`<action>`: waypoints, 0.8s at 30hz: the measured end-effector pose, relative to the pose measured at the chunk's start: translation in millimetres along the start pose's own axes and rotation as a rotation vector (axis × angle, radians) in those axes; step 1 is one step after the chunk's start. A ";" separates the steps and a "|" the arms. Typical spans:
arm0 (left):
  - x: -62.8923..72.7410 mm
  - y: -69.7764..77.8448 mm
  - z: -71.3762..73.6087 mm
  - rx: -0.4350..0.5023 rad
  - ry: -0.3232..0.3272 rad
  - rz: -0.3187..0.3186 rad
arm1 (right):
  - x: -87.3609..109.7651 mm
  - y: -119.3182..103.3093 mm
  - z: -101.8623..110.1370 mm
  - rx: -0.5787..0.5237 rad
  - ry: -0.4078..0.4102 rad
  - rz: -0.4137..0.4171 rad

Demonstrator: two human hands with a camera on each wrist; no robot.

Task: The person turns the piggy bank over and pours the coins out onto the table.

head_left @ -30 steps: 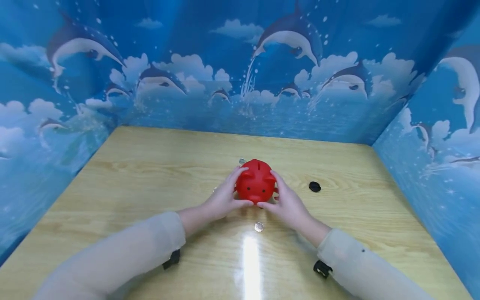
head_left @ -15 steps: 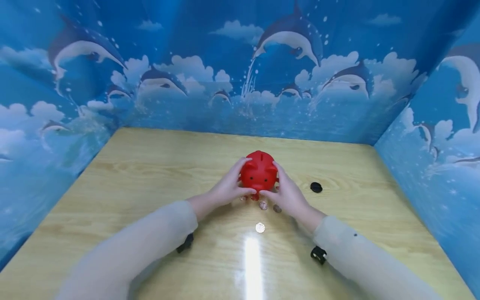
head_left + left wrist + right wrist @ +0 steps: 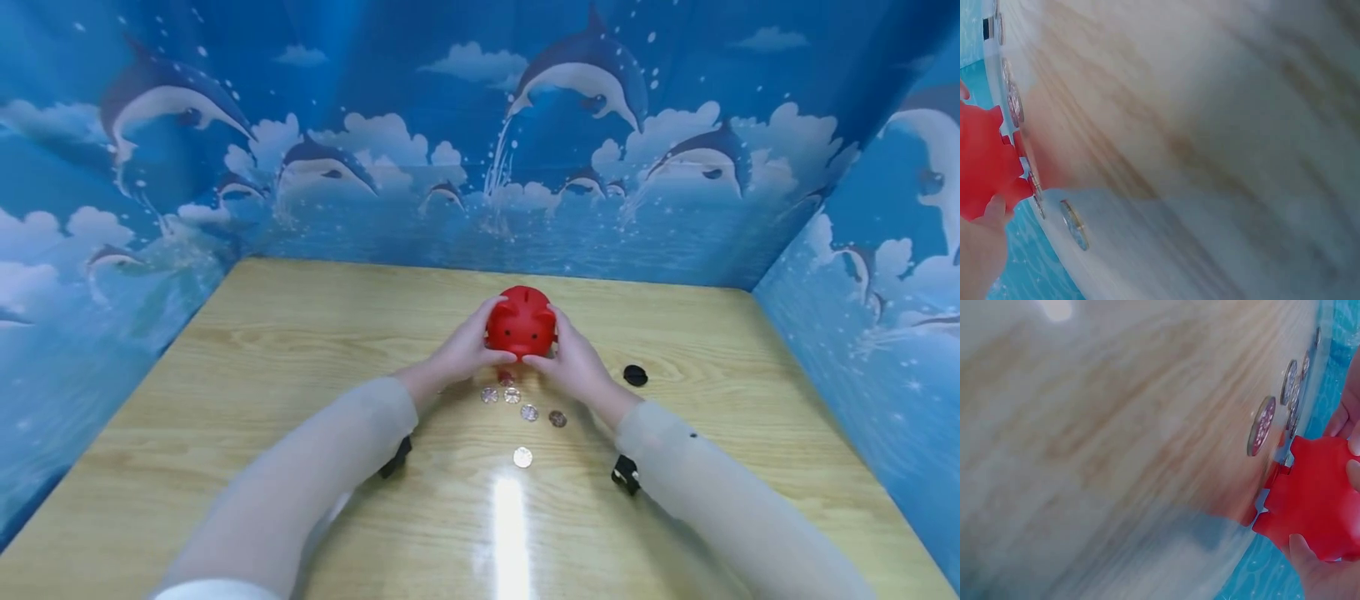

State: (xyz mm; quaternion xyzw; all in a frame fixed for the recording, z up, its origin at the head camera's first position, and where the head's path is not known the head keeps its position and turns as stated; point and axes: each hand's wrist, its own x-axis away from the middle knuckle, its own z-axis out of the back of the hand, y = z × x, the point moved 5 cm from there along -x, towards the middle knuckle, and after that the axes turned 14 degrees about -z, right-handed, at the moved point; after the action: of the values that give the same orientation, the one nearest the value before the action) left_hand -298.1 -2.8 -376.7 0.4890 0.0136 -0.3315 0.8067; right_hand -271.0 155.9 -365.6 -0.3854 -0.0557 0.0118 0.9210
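Observation:
A red piggy bank (image 3: 521, 323) is held upright between both hands, its face toward me and its coin slot on top. My left hand (image 3: 467, 343) grips its left side, thumb at the lower front. On the other side my right hand (image 3: 577, 364) grips it the same way. In the left wrist view the piggy bank (image 3: 982, 159) is close to the tabletop; whether its feet touch is hard to tell. Several coins lie below it, among them a silver coin (image 3: 522, 457) nearest me and a darker coin (image 3: 557, 418). The right wrist view shows coins (image 3: 1262, 426) beside its feet.
A round black cap (image 3: 635, 375) lies on the wooden table (image 3: 300, 333) to the right of the right hand. Blue dolphin-print curtains (image 3: 480, 225) stand along the back and sides. Light reflects off the table's front middle.
Both hands have moved the piggy bank away from me and slightly right. Several coins now show on the table in front of it, where only one showed before.

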 end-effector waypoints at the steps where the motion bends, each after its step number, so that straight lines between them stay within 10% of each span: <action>1: -1.4 -0.8 0.3 -0.006 0.004 -0.003 | -1.6 -0.1 0.0 0.001 0.005 0.006; 15: -13.4 -7.0 -2.4 -0.139 -0.025 0.042 | -12.6 4.3 0.5 0.045 0.012 -0.030; 24: 1.3 -8.0 7.9 -0.277 -0.111 0.181 | -12.3 5.3 5.2 0.160 -0.004 0.022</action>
State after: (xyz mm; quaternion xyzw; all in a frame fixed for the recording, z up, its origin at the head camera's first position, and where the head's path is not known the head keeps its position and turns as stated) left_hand -303.8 -12.1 -379.3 0.3533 -0.0295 -0.2788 0.8925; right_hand -283.7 162.5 -366.9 -0.3112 -0.0521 0.0272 0.9485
